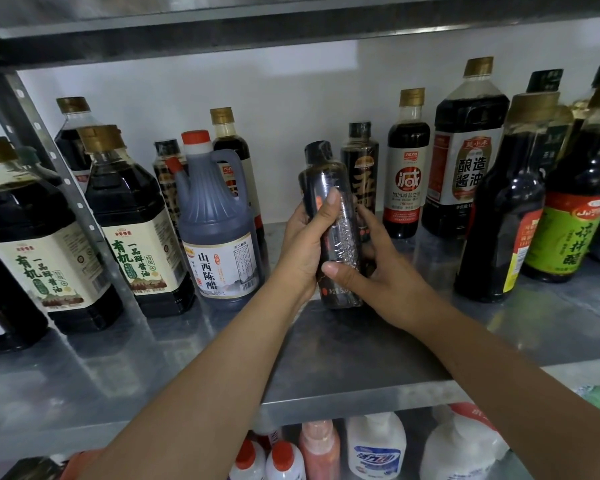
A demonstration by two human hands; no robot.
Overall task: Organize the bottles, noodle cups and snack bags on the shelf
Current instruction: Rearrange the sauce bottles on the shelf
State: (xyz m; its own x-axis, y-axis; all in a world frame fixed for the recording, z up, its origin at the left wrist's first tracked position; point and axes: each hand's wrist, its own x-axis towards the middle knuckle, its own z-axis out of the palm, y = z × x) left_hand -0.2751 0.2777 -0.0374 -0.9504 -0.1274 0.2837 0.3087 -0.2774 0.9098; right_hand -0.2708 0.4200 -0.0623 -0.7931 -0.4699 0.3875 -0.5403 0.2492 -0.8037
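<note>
A slim dark bottle [336,216] with a black cap and shiny wrap stands on the steel shelf [326,351] near its middle. My left hand [303,244] grips it from the left, thumb across its front. My right hand [371,268] grips its lower part from the right, thumb on the front near the base. Behind it stands a matching dark bottle [361,161] with gold lettering.
A red-capped vinegar jug [215,223] and two large soy sauce bottles [136,220] stand to the left. Tall dark bottles [499,202] crowd the right, with a white-labelled one [407,174] at the back. Soap and sauce bottles [374,445] fill the shelf below.
</note>
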